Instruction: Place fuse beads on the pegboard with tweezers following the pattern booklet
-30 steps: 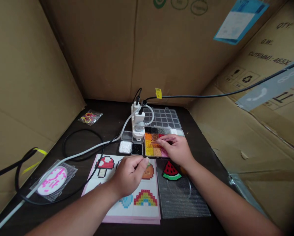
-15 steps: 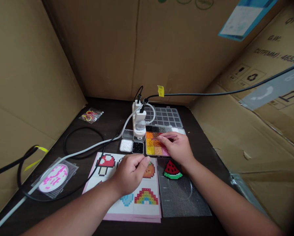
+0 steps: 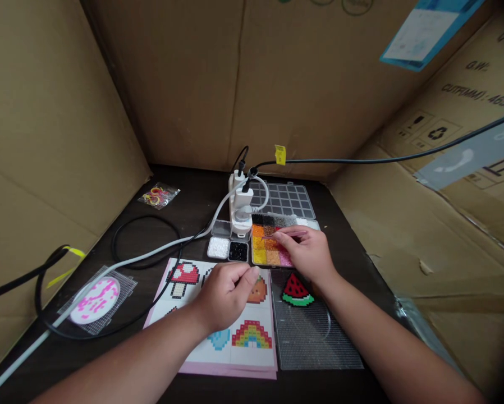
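Tweezers | right hand pinching them | still over bead box, little changed | left hand curled closed

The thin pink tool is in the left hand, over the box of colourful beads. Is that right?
Not quite: the head view shows the thin pink tool in the right hand, not the left hand. The rest is right: it is over the box of colourful beads.

The tweezers in the right hand reach slightly farther back over the bead box. The head view has swung slightly left.
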### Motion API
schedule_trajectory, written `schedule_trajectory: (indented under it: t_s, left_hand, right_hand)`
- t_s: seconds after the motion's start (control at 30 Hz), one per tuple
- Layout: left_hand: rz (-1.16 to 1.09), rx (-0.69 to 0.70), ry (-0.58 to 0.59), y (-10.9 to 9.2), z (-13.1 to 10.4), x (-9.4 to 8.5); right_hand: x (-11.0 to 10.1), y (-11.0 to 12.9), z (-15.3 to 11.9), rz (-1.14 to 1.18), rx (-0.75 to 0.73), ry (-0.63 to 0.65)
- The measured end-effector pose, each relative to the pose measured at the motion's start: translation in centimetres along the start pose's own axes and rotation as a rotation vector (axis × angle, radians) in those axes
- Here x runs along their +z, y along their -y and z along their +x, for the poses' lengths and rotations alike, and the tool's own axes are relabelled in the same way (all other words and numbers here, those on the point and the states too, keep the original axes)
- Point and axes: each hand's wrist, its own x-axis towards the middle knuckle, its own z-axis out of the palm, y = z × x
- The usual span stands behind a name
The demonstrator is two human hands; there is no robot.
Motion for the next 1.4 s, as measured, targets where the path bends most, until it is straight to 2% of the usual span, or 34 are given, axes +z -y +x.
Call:
schedule_trajectory:
  t_s: [0.37,0.57,0.67,0.83,0.97,1.1,1.4]
  left_hand:
    - [0.012,0.003,-0.003,0.0,0.0,0.0]
    - [0.028,0.007,-0.003,0.1,0.0,0.0]
    - [0.020,-0.001,0.000,0.2,-0.1,0.0]
    - [0.014,0.005,0.004,0.3,-0.1,0.0]
    - [0.016,-0.004,0.012,0.4,0.0,0.1]
    - [0.025,-0.009,0.011,0.3,0.0,0.0]
    - [0.029,-0.011,0.014,0.3,0.0,0.0]
  right_hand:
    - [0.1,-0.2,0.1,-0.010,0.026,0.006]
    - [-0.1,-0.2,-0.1,-0.045,-0.019,0.020]
    - [-0.7,-0.2,-0.5,-0.117,-0.115,0.060]
    - [-1.8,0.1,-1.1,-0.236,-0.489,0.164]
    - [-2.0,0.3,-1.4,-0.261,-0.662,0.211]
    - [-2.1,0.4,-1.4,-0.269,-0.720,0.227]
    - [-2.2,0.4,-1.5,-0.249,-0.701,0.192]
